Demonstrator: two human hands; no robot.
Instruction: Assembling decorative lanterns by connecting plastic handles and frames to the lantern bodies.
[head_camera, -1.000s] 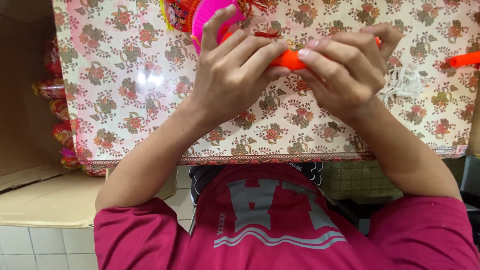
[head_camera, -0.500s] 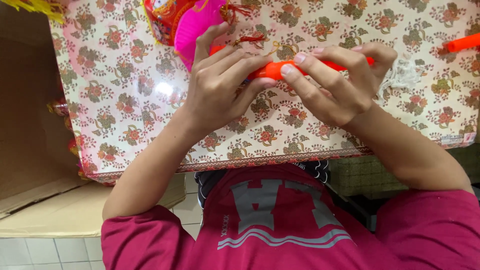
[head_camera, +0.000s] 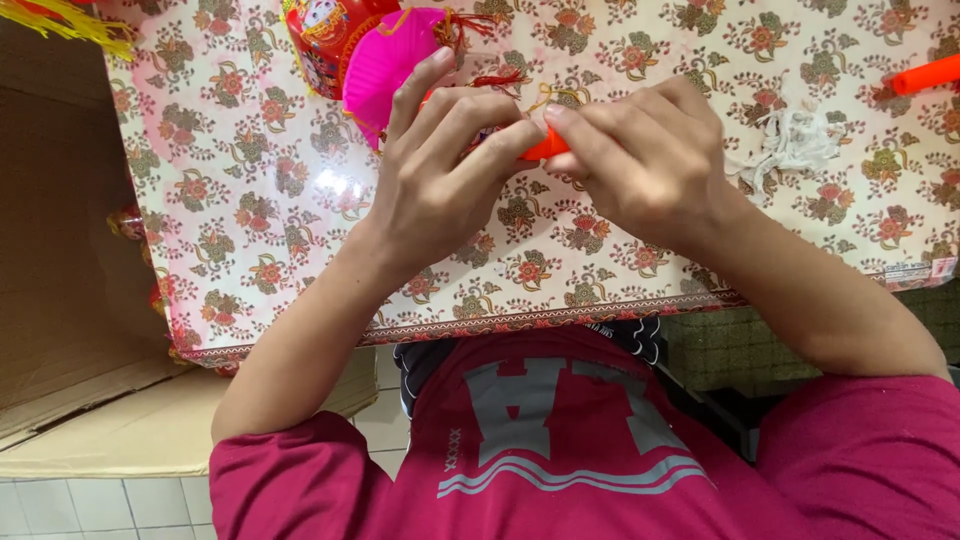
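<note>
At the upper middle of the frame, the left hand (head_camera: 440, 180) and right hand (head_camera: 640, 165) both pinch an orange stick (head_camera: 548, 148) beside the pink lantern (head_camera: 385, 60); the joining looks unfinished.

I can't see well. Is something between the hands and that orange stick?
No. Both hands already pinch the orange stick: the left hand and the right hand meet on it, fingers touching. Only the fingers themselves hide most of it.
</note>
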